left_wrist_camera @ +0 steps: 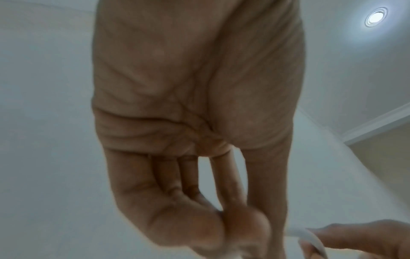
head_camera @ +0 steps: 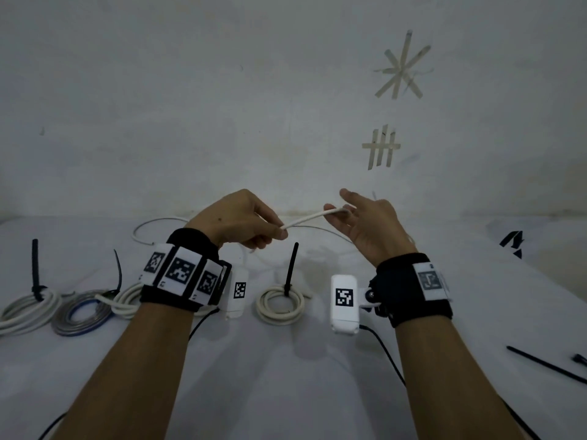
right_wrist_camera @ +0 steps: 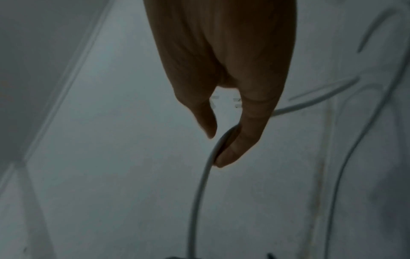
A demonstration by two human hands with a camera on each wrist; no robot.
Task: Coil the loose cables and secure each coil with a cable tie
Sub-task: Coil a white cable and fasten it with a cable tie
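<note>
A loose white cable (head_camera: 307,219) is stretched in the air between both hands above the table. My left hand (head_camera: 281,233) pinches it between thumb and fingertips. My right hand (head_camera: 338,212) holds the other part with curled fingers, its index finger raised. In the right wrist view the cable (right_wrist_camera: 205,175) runs down along a finger of the right hand (right_wrist_camera: 218,140). The left wrist view shows the left hand (left_wrist_camera: 233,227) pinched tight, with the cable (left_wrist_camera: 315,242) lying over a finger of the right hand. The rest of the cable (head_camera: 149,225) loops on the table behind.
A white coil (head_camera: 279,301) with an upright black tie (head_camera: 290,268) lies between my wrists. Three more coils (head_camera: 81,312) lie at the left, two with ties. Loose black ties (head_camera: 546,363) lie at the right. A wall stands close behind the white table (head_camera: 286,392).
</note>
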